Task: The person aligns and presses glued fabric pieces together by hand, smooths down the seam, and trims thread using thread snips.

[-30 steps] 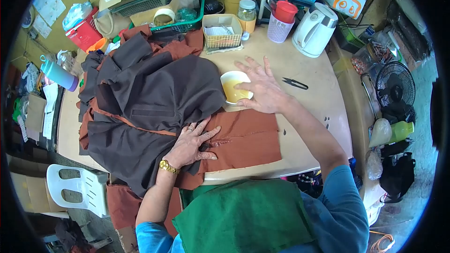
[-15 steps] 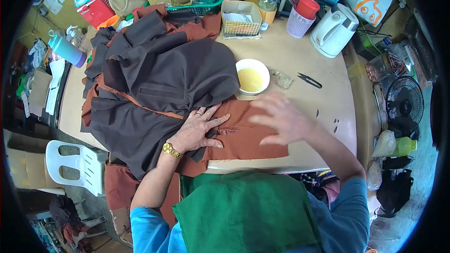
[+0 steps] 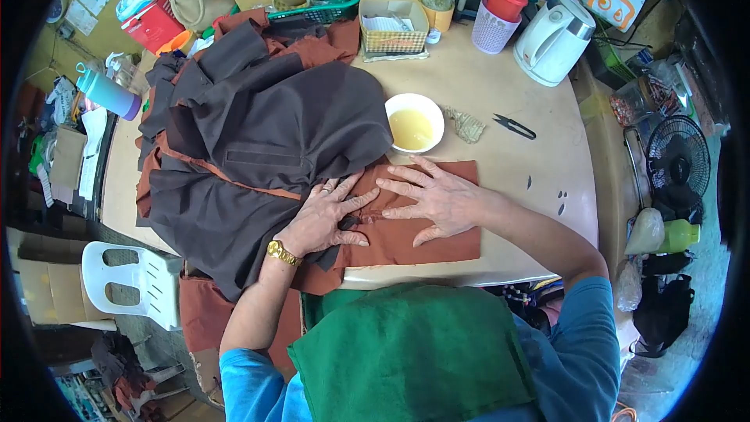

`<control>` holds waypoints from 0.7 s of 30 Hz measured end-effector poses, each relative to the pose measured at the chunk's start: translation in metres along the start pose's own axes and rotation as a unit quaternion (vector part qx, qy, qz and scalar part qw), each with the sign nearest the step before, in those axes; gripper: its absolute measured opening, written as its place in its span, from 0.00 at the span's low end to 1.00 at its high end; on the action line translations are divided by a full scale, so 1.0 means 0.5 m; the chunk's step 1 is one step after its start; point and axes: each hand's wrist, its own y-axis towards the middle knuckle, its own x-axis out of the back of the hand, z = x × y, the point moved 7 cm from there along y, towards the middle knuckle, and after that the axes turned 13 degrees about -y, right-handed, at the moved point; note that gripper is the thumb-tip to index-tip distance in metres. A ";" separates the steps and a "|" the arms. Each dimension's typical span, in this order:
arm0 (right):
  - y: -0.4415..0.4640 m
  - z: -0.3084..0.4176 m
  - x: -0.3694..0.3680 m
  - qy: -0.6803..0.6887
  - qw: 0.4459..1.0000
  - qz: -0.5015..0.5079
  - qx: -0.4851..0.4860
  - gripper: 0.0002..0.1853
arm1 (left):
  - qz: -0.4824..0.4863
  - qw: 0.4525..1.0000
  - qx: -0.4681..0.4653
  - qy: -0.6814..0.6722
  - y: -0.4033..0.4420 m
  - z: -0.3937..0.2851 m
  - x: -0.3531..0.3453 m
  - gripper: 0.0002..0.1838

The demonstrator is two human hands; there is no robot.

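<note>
A rust-brown piece of fabric (image 3: 449, 244) lies flat at the table's front edge. My right hand (image 3: 437, 199) rests on it with fingers spread and nothing in them. To its left, my left hand (image 3: 324, 220) presses down where the rust cloth meets a dark brown garment (image 3: 266, 125); its fingers are also spread, with a gold watch at the wrist. A small puckered spot in the rust cloth shows between the two hands. The dark garment is heaped over the left half of the table, with a welt-like rectangle stitched in it.
A white bowl of yellowish liquid (image 3: 414, 123) stands just behind the rust cloth. Beside it lie a crumpled scrap (image 3: 466, 123) and black thread snips (image 3: 516, 126). An electric kettle (image 3: 555, 39), a lilac cup (image 3: 494, 30) and a small basket (image 3: 393, 27) line the back.
My right hand has come down and to the left, from blurred above the rust cloth to flat on it. My left hand stays in place. The view has shifted slightly.
</note>
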 end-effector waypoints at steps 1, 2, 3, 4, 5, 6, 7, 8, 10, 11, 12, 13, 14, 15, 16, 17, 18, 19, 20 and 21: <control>-0.007 -0.002 -0.002 0.001 1.000 0.001 -0.002 0.39 | 0.002 1.000 -0.001 -0.001 -0.001 -0.001 0.000 0.54; -0.017 -0.004 0.000 0.006 1.000 -0.009 -0.001 0.39 | 0.004 1.000 0.004 -0.001 -0.001 0.000 -0.001 0.54; -0.026 -0.007 0.002 0.010 1.000 -0.020 0.000 0.38 | 0.005 1.000 0.008 -0.001 0.000 0.002 0.000 0.54; -0.033 -0.010 0.003 0.010 1.000 -0.020 -0.001 0.38 | 0.006 1.000 0.007 0.000 0.000 0.003 -0.002 0.54; -0.041 -0.011 0.004 0.020 1.000 -0.018 -0.002 0.37 | -0.006 1.000 -0.008 0.004 0.000 0.001 -0.001 0.53; -0.048 -0.013 0.005 0.029 0.999 -0.017 -0.004 0.36 | -0.018 1.000 -0.024 0.009 0.000 -0.002 0.002 0.52; -0.054 -0.016 0.007 0.029 0.999 -0.018 -0.005 0.36 | -0.017 0.999 -0.025 0.010 0.000 -0.002 0.003 0.52; -0.061 -0.019 0.009 0.027 0.999 -0.017 -0.007 0.35 | -0.015 1.000 -0.023 0.013 0.000 -0.003 0.003 0.52; -0.077 -0.022 0.009 0.025 0.999 -0.017 -0.011 0.33 | -0.013 1.000 -0.022 0.017 0.001 -0.004 0.004 0.52; -0.085 -0.023 0.010 0.024 0.999 -0.026 -0.012 0.31 | -0.003 1.000 -0.009 0.008 0.001 -0.001 0.002 0.52; -0.094 -0.023 0.013 0.022 0.999 -0.034 -0.013 0.30 | 0.008 1.000 0.005 -0.001 0.002 0.002 0.000 0.53; -0.104 -0.024 0.019 0.023 0.999 -0.035 -0.016 0.30 | 0.010 1.000 0.003 0.000 0.002 0.000 0.000 0.53; -0.113 -0.028 0.027 0.019 0.999 -0.017 -0.021 0.29 | 0.008 1.000 -0.001 -0.002 0.002 -0.002 0.001 0.53; -0.117 -0.030 0.035 0.015 1.000 0.000 -0.024 0.28 | 0.006 1.000 -0.003 -0.004 0.002 -0.003 0.003 0.53; -0.115 -0.027 0.044 0.015 1.000 -0.001 -0.025 0.28 | 0.007 1.000 -0.003 -0.003 0.002 -0.002 0.003 0.53; -0.111 -0.026 0.053 0.039 0.998 -0.009 -0.038 0.29 | 0.005 1.000 -0.005 0.002 0.001 0.000 0.002 0.53; -0.106 -0.025 0.058 0.063 0.997 -0.016 -0.050 0.30 | 0.003 1.000 -0.006 0.007 0.001 0.000 0.000 0.53; -0.089 -0.013 0.053 0.065 0.997 -0.016 -0.050 0.30 | 0.003 1.000 -0.005 0.006 0.000 -0.002 -0.001 0.53; -0.061 0.004 0.049 0.065 0.996 -0.035 -0.044 0.33 | 0.007 1.000 0.002 0.005 0.002 -0.002 0.001 0.53; -0.034 0.017 0.045 0.064 0.996 -0.055 -0.039 0.35 | 0.010 1.000 0.008 0.005 0.003 -0.003 0.001 0.53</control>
